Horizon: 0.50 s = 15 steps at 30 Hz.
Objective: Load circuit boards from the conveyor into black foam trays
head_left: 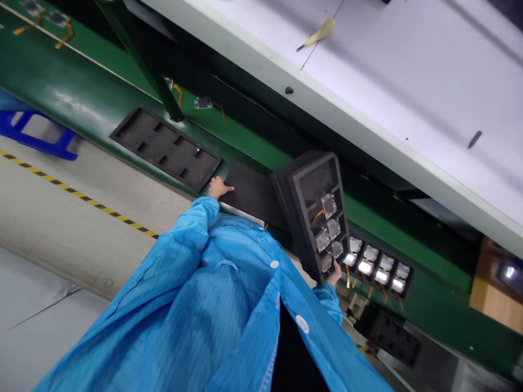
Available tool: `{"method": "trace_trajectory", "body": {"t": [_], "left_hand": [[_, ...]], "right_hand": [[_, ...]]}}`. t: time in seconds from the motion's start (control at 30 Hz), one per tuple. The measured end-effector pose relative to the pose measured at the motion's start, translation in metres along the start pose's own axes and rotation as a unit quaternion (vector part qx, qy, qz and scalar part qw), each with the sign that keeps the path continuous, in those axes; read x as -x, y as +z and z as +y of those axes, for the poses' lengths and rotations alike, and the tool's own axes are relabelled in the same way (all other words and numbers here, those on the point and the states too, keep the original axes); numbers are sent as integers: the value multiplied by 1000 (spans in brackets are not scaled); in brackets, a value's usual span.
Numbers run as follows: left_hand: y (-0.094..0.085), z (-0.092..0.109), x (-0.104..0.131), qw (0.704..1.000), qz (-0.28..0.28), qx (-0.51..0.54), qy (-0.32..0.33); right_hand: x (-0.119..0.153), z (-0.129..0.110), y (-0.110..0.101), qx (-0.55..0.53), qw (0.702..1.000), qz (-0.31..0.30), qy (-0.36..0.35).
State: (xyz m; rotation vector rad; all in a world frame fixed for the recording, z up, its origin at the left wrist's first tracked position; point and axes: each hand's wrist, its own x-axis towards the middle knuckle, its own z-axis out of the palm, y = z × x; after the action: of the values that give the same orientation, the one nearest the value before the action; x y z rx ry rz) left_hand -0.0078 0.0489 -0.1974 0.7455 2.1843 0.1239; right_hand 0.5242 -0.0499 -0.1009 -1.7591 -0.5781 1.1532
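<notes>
My right hand grips the lower end of a stack of thick black foam trays, held tilted above the green bench. Several small circuit modules sit in the top tray's pockets, one with an orange flex cable. My left hand has its fingers spread at the bench edge. It rests between a flat black tray with notched dividers and a smooth black sheet, seemingly touching their edges. Right of my right hand, another black tray holds two rows of shiny modules with orange cables.
A white raised shelf runs across the back, bearing a yellowish-handled pointed tool. A green post stands on the bench, with loose modules behind it. A blue stool is at left. Lower right lies another black tray.
</notes>
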Motion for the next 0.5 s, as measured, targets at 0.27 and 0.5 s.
{"method": "trace_trajectory", "body": {"t": [0.27,0.5], "left_hand": [[21,-14,37,999,-21,19,-33],[10,-13,46,984,-85,157,-18]], "right_hand": [[4,-8,20,18,997,71,38],[-3,-5,19,32,996,-33,71]]}}
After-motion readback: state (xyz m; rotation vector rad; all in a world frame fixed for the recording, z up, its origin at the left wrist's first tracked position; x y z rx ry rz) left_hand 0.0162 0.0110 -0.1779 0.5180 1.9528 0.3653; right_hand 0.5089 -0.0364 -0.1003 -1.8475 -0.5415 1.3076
